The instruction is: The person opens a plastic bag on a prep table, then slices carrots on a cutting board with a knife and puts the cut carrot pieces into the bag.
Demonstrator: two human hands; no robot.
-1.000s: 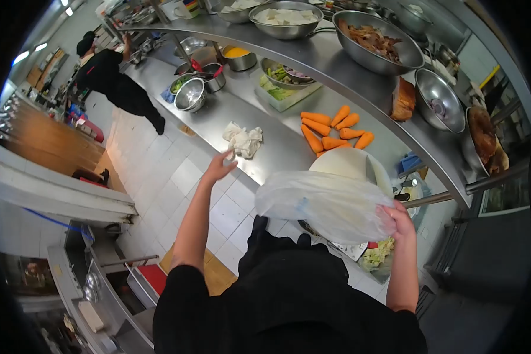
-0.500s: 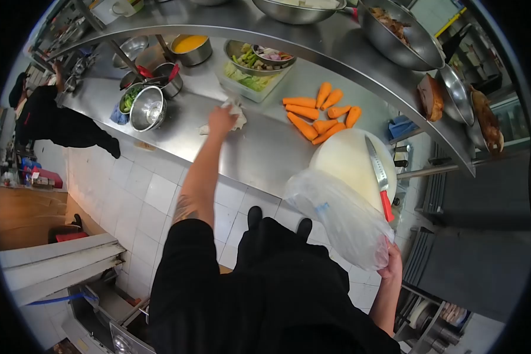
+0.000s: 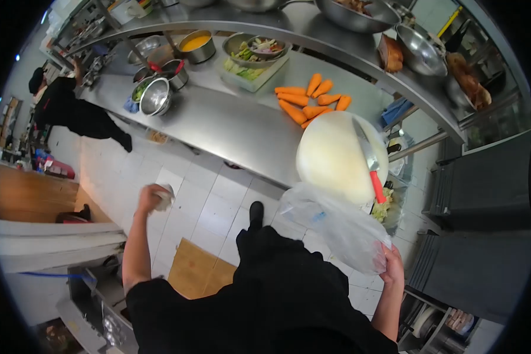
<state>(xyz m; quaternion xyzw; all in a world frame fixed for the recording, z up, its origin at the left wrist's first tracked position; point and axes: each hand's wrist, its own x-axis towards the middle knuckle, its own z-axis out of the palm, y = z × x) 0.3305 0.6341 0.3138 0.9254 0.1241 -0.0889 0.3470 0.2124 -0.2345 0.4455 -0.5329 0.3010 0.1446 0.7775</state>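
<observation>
"Where are the hands?"

"Wide apart. The left hand is out over the floor tiles, fingers closed around a crumpled white cloth. The right hand grips one end of a clear plastic bag."

"Is anything in the bag?"

"I can't tell; the film is cloudy and creased (there's a small blue mark on it, too blurred to read). Its far end overlaps the near edge of the round cutting board from this angle, though whether they touch I can't say."

"And on the board?"

"A knife, lying toward the right side, its red handle pointing back at the person and reaching past the rim."

"Beyond that?"

"Orange carrots in a loose group, just behind the board. Farther left on the steel counter sits a plastic tub of cut greens, with a steel bowl of chopped vegetables over it. Past those stands a pot of something orange, then a shiny steel bowl, tilted."

"What's above?"

"A metal shelf, holding more bowls and a browned chunk of meat."

"Anyone else?"

"A co-worker in black, at the counter's far left end."
</observation>
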